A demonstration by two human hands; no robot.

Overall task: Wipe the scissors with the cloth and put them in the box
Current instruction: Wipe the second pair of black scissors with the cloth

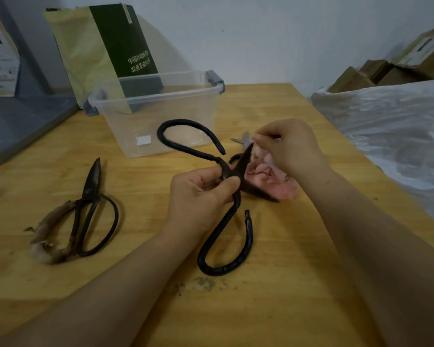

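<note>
Above the wooden tabletop, just before the clear box, our left grip clamps the large black scissors near their pivot, blades spread, so our right grip, pinching the pink cloth, can seemingly wipe one blade.
</note>
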